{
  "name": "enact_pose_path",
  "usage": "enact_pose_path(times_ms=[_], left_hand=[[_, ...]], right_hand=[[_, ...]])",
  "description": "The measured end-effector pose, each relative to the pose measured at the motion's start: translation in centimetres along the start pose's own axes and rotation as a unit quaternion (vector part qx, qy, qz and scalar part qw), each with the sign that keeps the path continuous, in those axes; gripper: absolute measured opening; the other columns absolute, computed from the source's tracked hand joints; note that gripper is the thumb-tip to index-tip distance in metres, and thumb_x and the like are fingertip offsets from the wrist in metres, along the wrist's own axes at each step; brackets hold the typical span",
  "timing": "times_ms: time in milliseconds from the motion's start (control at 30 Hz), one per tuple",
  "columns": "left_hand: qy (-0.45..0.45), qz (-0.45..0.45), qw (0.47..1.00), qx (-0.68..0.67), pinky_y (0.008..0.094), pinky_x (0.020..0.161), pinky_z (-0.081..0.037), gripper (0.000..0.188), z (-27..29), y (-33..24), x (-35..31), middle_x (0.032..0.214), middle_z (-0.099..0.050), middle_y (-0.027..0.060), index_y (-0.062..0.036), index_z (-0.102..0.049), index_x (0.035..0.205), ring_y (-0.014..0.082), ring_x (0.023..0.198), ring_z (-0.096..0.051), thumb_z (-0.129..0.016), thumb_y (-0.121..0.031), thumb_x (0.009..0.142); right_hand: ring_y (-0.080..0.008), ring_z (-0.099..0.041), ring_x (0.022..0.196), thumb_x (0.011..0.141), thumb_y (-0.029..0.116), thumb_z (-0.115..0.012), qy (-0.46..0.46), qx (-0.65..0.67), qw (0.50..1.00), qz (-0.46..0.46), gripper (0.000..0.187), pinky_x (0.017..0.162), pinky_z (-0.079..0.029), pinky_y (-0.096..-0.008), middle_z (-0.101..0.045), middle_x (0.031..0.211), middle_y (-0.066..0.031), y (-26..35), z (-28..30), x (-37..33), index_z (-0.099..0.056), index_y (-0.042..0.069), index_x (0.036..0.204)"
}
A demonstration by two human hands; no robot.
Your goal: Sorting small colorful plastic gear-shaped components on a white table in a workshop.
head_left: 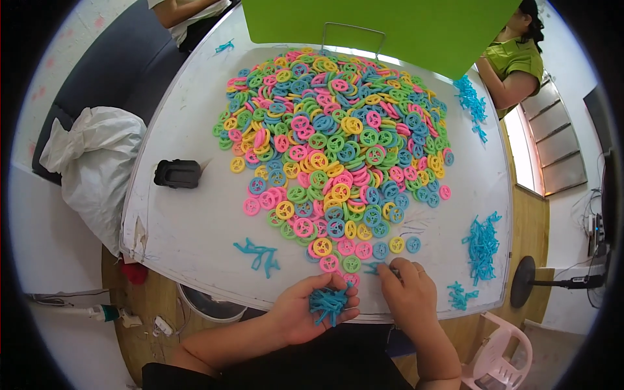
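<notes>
My left hand (296, 311) is cupped palm up at the near edge of the table, fingers curled around a bunch of small branched blue plastic pieces (329, 303). To its right, my right hand (411, 296) is closed in a pinch low over the tabletop, on a small blue plastic piece (371, 268) that shows at its fingertips. Just beyond both hands begins a large heap of small spoked plastic wheels (338, 136) in pink, yellow, green and blue. A pink wheel (329, 262) and a green wheel (351, 263) lie closest to my hands.
More blue pieces lie at the left (259, 255), in a pile (481, 248) at the right, and at the far right (470, 101). A black tray (178, 173) sits on the white table (208, 221). A green board (370, 29) stands at the back. Two people sit beyond.
</notes>
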State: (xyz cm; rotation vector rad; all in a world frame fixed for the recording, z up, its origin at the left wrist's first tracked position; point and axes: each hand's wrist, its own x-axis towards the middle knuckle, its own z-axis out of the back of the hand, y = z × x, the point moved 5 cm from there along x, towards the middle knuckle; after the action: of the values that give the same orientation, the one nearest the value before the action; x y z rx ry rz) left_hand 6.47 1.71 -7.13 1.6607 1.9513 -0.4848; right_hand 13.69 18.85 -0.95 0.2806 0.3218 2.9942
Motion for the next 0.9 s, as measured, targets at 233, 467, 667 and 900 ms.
enact_pose_path(times_ms=[233, 467, 667, 900], left_hand=[[0.043, 0.025, 0.999, -0.002, 0.0514, 0.101, -0.055, 0.029, 0.2, 0.9, 0.2, 0.116, -0.068, 0.0165, -0.0039, -0.066, 0.109, 0.0323, 0.11, -0.067, -0.055, -0.03, 0.104], [0.063, 0.04, 0.997, 0.01, 0.0521, 0.105, -0.054, 0.031, -0.2, 1.5, 0.7, 0.123, -0.067, 0.019, -0.002, -0.066, 0.115, 0.0332, 0.115, -0.066, -0.055, -0.029, 0.105], [0.063, 0.03, 0.997, 0.018, 0.0482, 0.104, -0.055, 0.034, -0.8, 1.4, 0.5, 0.117, -0.068, 0.0162, 0.0022, -0.064, 0.121, 0.0299, 0.114, -0.066, -0.05, -0.026, 0.108], [0.032, 0.006, 0.998, 0.049, 0.0509, 0.108, -0.052, 0.035, -1.1, 1.4, 0.9, 0.126, -0.066, 0.0194, 0.0007, -0.062, 0.126, 0.0344, 0.12, -0.064, -0.053, -0.027, 0.106]], right_hand=[[-0.0314, -0.064, 0.086, 0.076, 0.006, -0.067, 0.042, -0.01, 0.999, 0.009, 0.028, 0.066, -0.054, -0.0402, -0.058, 0.095, -0.0106, -0.3, 0.7, 0.6, -0.067, 0.007, 0.104], [-0.0349, -0.064, 0.082, 0.076, 0.008, -0.073, 0.161, 0.014, 0.987, -0.025, 0.027, 0.071, -0.052, -0.0463, -0.06, 0.089, -0.0106, -1.0, 0.6, 1.3, -0.064, 0.009, 0.101], [-0.0346, -0.064, 0.081, 0.074, 0.008, -0.074, 0.143, 0.003, 0.99, -0.001, 0.025, 0.069, -0.052, -0.046, -0.059, 0.086, -0.0106, -1.3, -0.2, 1.3, -0.062, 0.008, 0.096], [-0.0339, -0.064, 0.076, 0.073, 0.005, -0.074, 0.024, 0.057, 0.998, 0.011, 0.021, 0.065, -0.052, -0.045, -0.063, 0.086, -0.0104, -1.9, -0.1, 1.1, -0.062, 0.007, 0.091]])
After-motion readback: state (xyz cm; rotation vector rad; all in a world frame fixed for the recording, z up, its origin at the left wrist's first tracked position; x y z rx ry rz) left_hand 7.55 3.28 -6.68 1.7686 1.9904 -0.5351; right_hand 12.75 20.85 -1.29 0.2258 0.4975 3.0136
